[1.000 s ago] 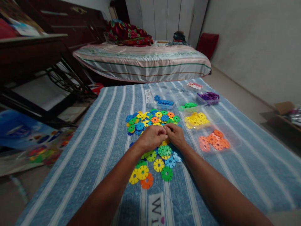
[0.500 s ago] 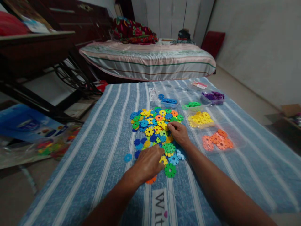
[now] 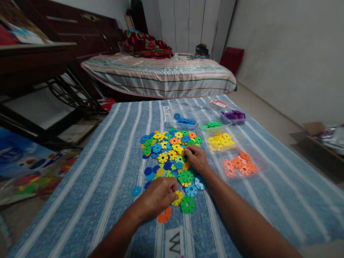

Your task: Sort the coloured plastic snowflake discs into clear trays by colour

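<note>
Trays (image 3: 243,165) of sorted discs flank mixed pile (image 3: 169,150).

My left hand (image 3: 158,196) and right hand (image 3: 197,159) were bare, with no gloves, rings or watch on them. Both my forearms were uncovered too, no sleeves reaching as far as the view showed.

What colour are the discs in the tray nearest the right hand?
Yellow discs, seen in the head view.
</note>
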{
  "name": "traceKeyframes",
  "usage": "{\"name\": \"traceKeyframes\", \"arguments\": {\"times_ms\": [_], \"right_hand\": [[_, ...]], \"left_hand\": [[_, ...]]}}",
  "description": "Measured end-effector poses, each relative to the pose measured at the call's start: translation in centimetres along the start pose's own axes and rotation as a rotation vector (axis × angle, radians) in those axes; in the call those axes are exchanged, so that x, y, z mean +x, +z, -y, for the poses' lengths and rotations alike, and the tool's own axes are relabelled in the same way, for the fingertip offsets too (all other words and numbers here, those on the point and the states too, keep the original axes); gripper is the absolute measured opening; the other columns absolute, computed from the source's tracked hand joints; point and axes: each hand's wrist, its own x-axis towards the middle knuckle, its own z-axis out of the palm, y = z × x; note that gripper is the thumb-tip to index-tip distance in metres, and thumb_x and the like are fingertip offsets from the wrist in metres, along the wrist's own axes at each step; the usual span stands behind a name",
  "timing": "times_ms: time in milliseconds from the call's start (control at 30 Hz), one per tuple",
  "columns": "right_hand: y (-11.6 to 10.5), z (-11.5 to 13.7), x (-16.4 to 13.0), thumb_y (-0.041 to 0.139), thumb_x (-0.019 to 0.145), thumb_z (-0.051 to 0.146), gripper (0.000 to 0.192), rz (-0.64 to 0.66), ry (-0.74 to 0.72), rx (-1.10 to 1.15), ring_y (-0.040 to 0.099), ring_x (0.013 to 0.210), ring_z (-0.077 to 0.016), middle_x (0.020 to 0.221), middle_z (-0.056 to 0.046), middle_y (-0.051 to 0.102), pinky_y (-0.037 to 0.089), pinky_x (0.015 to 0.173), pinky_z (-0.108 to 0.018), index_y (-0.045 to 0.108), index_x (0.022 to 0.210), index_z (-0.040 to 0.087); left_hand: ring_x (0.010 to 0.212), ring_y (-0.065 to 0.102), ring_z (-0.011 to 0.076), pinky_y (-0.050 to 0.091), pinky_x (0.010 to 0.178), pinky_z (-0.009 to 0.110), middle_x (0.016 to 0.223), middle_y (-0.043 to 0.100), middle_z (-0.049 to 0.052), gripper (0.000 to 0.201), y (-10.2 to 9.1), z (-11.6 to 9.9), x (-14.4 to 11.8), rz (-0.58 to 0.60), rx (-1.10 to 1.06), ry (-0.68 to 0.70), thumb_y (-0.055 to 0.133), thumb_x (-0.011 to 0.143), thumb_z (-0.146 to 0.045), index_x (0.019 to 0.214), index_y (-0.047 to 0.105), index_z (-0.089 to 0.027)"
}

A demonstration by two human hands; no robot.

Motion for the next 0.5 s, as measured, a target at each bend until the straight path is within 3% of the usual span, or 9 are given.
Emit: {"name": "traceKeyframes", "arguments": {"times_ms": [167, 267, 400, 500], "right_hand": [[0.1, 0.1, 0.0, 0.051, 0.087, 0.042, 0.03, -0.001, 0.001, -0.004, 0.061, 0.072, -0.017, 0.076, -0.002, 0.07, 0.047, 0.07, -0.029, 0.072, 0.077, 0.022], [0.1, 0.1, 0.0, 0.05, 0.087, 0.042, 0.03, -0.01, -0.002, -0.011, 0.062, 0.072, -0.0169, 0.075, -0.001, 0.069, 0.047, 0.07, -0.029, 0.071, 0.077, 0.022], [0.1, -0.6, 0.1, 0.056, 0.082, 0.04, 0.021, 0.028, 0.011, 0.032, 0.063, 0.071, -0.019, 0.074, -0.001, 0.07, 0.05, 0.066, -0.03, 0.07, 0.078, 0.024], [0.3, -1.2, 0.2, 0.061, 0.079, 0.038, 0.016, 0.049, 0.033, 0.042, 0.062, 0.071, -0.0215, 0.069, -0.002, 0.068, 0.051, 0.063, -0.031, 0.07, 0.079, 0.024]], "left_hand": [[0.054, 0.046, 0.0104, 0.032, 0.051, 0.022, 0.054, 0.052, -0.005, 0.009, -1.5, 0.7, 0.9, -0.053, -0.302, -0.032, 0.06, 0.067, -0.025, 0.063, 0.055, -0.018], [0.048, 0.047, 0.0096, 0.033, 0.048, 0.021, 0.049, 0.053, -0.006, 0.009, -2.1, -0.3, 2.5, -0.074, -0.438, -0.059, 0.062, 0.068, -0.024, 0.065, 0.056, -0.018], [0.043, 0.048, 0.0083, 0.036, 0.045, 0.019, 0.047, 0.054, -0.005, 0.01, -2.6, -4.4, 6.1, -0.173, -0.63, -0.037, 0.064, 0.071, -0.02, 0.066, 0.056, -0.017], [0.053, 0.06, 0.0097, 0.045, 0.052, 0.019, 0.059, 0.063, -0.001, 0.012, -2.9, -8.2, 9.1, -0.243, -0.889, 0.049, 0.068, 0.069, -0.014, 0.075, 0.058, -0.015]]}}
